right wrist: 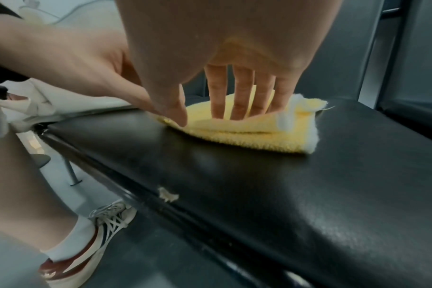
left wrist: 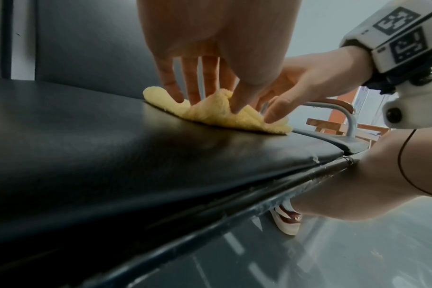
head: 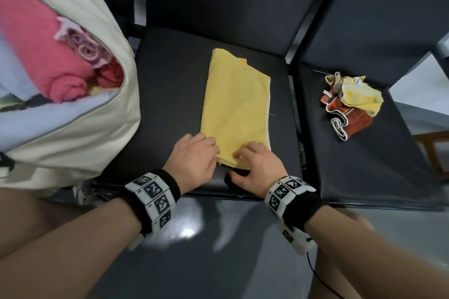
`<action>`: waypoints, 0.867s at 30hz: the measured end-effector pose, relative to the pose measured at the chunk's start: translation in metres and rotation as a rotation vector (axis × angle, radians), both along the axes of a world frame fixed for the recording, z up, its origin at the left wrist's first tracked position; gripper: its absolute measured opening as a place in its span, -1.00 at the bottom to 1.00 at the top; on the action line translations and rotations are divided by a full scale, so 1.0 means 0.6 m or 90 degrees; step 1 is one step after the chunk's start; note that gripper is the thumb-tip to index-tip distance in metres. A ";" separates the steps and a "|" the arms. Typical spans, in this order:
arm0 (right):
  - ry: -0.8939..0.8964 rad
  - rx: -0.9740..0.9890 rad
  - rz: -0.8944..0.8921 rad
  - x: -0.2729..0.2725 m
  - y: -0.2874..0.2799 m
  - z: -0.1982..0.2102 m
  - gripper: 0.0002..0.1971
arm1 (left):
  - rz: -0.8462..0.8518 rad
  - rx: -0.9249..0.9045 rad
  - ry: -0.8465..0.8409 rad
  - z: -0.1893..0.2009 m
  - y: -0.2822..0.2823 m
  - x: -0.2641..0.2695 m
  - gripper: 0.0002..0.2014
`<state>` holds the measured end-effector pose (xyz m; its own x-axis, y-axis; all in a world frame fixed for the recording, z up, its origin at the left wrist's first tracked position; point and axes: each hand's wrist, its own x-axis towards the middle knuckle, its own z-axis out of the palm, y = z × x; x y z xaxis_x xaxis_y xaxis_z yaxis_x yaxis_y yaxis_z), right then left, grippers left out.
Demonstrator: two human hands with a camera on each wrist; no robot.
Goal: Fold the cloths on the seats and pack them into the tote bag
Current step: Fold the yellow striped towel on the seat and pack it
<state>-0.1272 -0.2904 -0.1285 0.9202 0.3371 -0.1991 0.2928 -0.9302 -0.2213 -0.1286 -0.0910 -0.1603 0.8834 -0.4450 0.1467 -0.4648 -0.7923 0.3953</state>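
A folded yellow cloth (head: pixel 237 107) lies as a long strip on the middle black seat (head: pixel 170 94), its near end just short of the seat's front edge. Both hands are at that near end. The left hand (head: pixel 194 159) has its thumb and fingers (left wrist: pixel 192 83) pinching the cloth's near left corner, where the fabric bunches up into a small ridge between them. The right hand (head: pixel 258 165) sits just beside it, its fingers (right wrist: pixel 242 97) slightly spread and pressing down on the top layer, with the thumb at the near edge of the cloth; the layers of the fold show stacked along that edge. Each wrist carries a black band with white marker tiles.

On the seat to the left stands an open cream tote bag (head: pixel 102 128), holding a rolled pink cloth (head: pixel 41 56), a lilac one and a red one. On the right seat (head: pixel 364 165), well apart from the hands, lies a crumpled yellow and red cloth (head: pixel 349 102).
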 end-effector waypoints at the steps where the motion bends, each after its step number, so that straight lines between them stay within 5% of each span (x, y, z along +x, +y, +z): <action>1: -0.002 -0.012 0.005 -0.007 -0.001 0.000 -0.57 | -0.001 0.006 0.007 0.001 0.001 0.001 -0.63; 6: -0.046 -0.040 0.003 -0.024 -0.002 -0.002 -0.75 | -0.001 0.002 0.049 0.019 -0.011 0.003 -0.75; 12: 0.122 0.137 -0.169 -0.017 0.004 0.018 -0.82 | 0.068 0.020 0.191 0.044 -0.003 0.007 -0.81; 15: 0.133 0.157 -0.209 -0.011 0.012 0.019 -0.90 | 0.069 0.006 0.131 0.042 0.001 0.007 -0.86; 18: 0.141 0.147 -0.214 -0.005 0.020 0.013 -0.86 | -0.070 -0.059 -0.001 0.037 -0.005 0.002 -0.90; 22: 0.080 0.057 -0.187 -0.003 0.028 -0.007 -0.86 | -0.131 0.058 0.110 0.031 -0.021 -0.010 -0.74; 26: -0.125 -0.035 -0.060 -0.012 0.033 -0.012 -0.95 | -0.092 0.084 0.125 0.024 -0.023 -0.011 -0.64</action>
